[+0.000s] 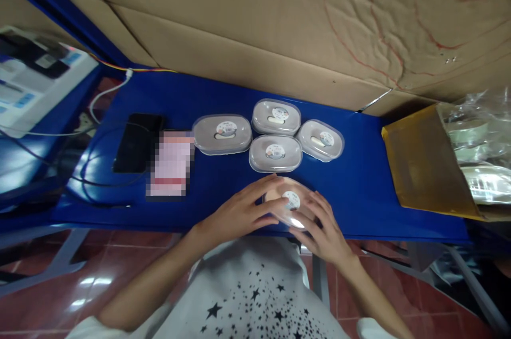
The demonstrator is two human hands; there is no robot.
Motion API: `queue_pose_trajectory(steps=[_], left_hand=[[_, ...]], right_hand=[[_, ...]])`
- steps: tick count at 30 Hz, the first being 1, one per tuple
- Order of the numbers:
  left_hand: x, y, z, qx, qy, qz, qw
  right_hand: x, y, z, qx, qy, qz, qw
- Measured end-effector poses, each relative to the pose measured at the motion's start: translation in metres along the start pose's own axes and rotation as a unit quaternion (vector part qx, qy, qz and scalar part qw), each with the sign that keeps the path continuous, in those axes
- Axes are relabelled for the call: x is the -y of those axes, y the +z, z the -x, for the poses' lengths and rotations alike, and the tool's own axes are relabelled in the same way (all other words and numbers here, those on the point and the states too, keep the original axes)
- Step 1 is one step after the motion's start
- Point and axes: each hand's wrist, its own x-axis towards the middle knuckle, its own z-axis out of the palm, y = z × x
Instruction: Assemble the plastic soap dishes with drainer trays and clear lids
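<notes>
A big brown board (223,25) w/ thin red lines stands at the back. Next is a long blue desk (363,184), w/ red floor tiles (131,259) under it. The person has a pale top (255,275) w/ dark stars & dots.

On the R end of the desk is an open brown box (423,163) w/ clear wrap & pale shiny stuff inside. Far L is a white thing (67,83) w/ dark stuff on it.

L hand (243,206) & R hand (325,230) both grasp one pinkish tub (281,189), L hand on its L end, R hand on its R end, fingers bent over the lid. The tub is at the near edge of the desk; can't tell if it's touching the desk.

4 gray tubs w/ clear lids sit just past it: L tub (205,134), back tub (261,115), R tub (337,142) & front tub (275,164), all close tog.

L of them is a flat thing w/ a blurred pink front (171,168), next to a black flat thing (133,142).

Smallest: a round white sticker (291,201) on the pinkish tub, & a white plug (129,74) at the back L.
</notes>
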Motion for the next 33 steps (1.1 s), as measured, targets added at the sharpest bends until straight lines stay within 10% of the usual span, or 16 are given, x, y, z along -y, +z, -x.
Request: queue_pose_trajectory(steps=[13,18,24,28,33], left_hand=[[0.009,-0.005,-0.013,0.059,0.096,-0.089,0.99],[-0.005,0.003,-0.013,0.062,0.052,-0.108,0.991],[0.009,-0.018,-0.032,-0.032,-0.101,-0.166,0.98],[0.017,-0.026,-0.045,-0.012,-0.15,-0.201,0.968],[0.003,-0.026,-0.037,0.011,-0.11,-0.146,0.983]], right_hand=[[0.001,0.005,0.008,-0.029,0.014,0.006,0.999],[-0.017,-0.008,0.022,-0.015,0.012,0.012,1.0],[-0.069,-0.054,0.053,-0.042,0.171,0.137,0.975],[-0.078,-0.064,0.029,-0.107,0.197,0.166,0.96],[-0.093,-0.045,-0.046,-0.013,0.133,0.118,0.984]])
